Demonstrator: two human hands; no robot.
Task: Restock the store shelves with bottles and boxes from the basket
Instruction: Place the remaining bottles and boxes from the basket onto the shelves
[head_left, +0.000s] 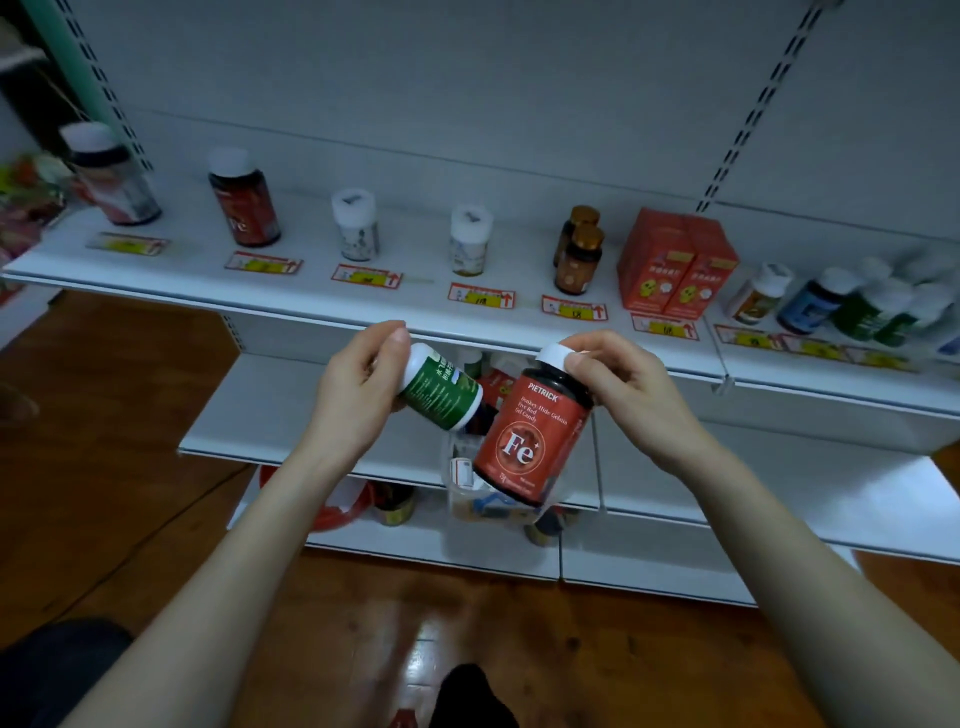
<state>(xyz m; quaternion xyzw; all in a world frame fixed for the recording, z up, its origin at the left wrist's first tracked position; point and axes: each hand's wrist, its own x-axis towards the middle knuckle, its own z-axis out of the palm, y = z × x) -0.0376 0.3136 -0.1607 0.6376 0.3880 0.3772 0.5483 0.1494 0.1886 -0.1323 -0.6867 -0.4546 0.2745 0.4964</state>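
My left hand (358, 384) grips a white bottle with a green label (441, 392) by its cap end, tilted to the right. My right hand (618, 384) holds a dark bottle with a red "Fe" label (530, 436) by its white cap, hanging tilted below the upper shelf's (311, 291) front edge. Both bottles are in front of the middle shelf (249, 415). Behind and below them sits a clear plastic basket (467, 499) with several items in it. A matching red "Fe" bottle (244, 202) stands on the upper shelf at the left.
The upper shelf carries spaced bottles (356, 226), two amber bottles (579, 254), two red boxes (675, 265) and a cluster of bottles at the right (852, 301). Price tags (480, 296) line its edge. A red round thing (332, 499) lies on the bottom shelf. Wooden floor below.
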